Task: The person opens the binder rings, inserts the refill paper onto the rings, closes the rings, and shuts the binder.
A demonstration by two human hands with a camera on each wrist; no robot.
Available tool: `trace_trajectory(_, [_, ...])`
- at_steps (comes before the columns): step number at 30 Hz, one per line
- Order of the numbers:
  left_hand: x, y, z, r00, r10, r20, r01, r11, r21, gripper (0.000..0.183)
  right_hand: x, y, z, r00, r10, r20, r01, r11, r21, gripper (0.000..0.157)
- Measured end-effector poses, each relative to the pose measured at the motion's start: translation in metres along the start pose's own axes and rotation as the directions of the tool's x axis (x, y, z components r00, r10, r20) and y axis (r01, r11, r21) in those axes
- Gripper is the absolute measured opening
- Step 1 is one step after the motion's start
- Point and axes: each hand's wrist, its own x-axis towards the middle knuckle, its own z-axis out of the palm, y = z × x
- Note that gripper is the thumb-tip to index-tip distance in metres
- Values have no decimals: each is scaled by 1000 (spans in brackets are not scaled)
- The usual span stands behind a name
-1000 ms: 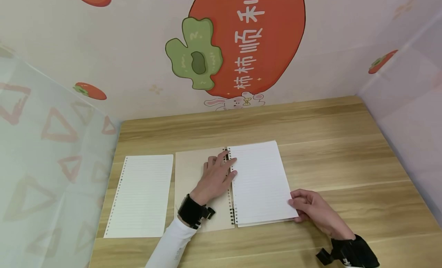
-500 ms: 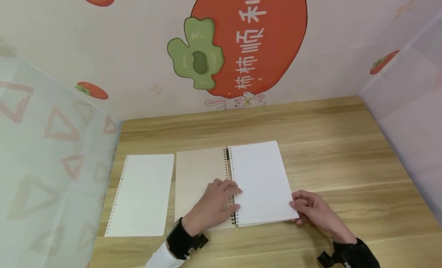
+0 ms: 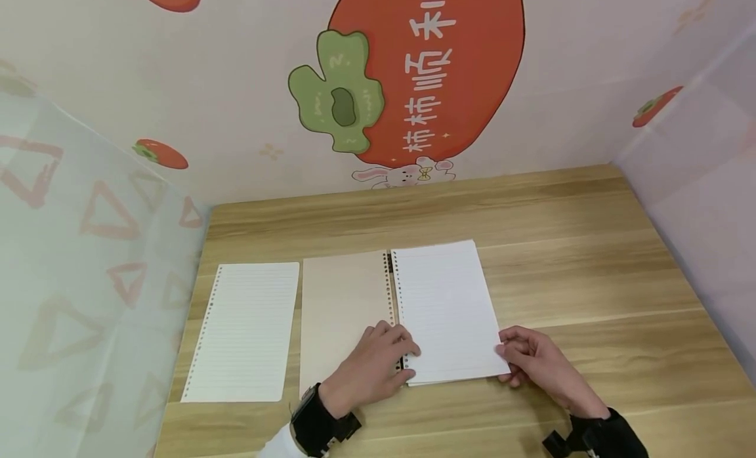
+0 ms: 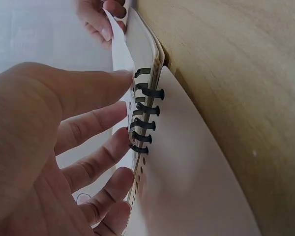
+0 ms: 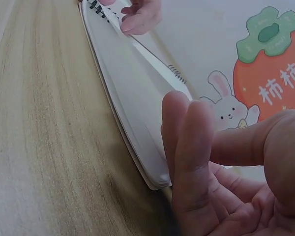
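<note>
A ring-bound loose-leaf notebook lies spread on the table, its bare beige cover (image 3: 342, 294) to the left and its pages to the right. Over the pages is a white lined sheet (image 3: 445, 300) with punched holes. My left hand (image 3: 375, 363) rests at the near end of the spine, its fingertips and thumb touching the sheet's punched edge. Black binder rings (image 4: 146, 110) show beside those fingertips in the left wrist view. At the near right corner, my right hand (image 3: 543, 359) pinches the sheet between thumb and fingers; the right wrist view shows the sheet lifted off the pages.
Another lined sheet (image 3: 245, 327) with punched holes lies flat left of the notebook. The wooden table (image 3: 590, 268) meets a printed wall covering (image 3: 236, 84) at the back and both sides.
My left hand has slid down the spine from the far part of the sheet's punched edge to its near end. My right hand keeps its pinch at the corner, almost still.
</note>
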Motion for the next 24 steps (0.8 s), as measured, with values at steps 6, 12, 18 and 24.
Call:
trace_trajectory(6, [-2,2,3,1000,-8,-11,9,999,35,25,-4,2,0,1000,6,-16,-6,999,-36,45])
trace_trajectory(12, [-2,-3,-2,998,-39,-42,40,999,16,33,-3,0,1,999,-29,-32,26,994,-108,40])
trace_trajectory(18, [-7,-9,-5,997,-60,-49,60,998,-9,42,-4,2,1,996,-53,-64,43,987,-152,33])
trace_trajectory(24, [-7,-11,-2,997,-40,-70,39,999,-20,43,-5,6,0,993,-93,-78,77,980,-186,28])
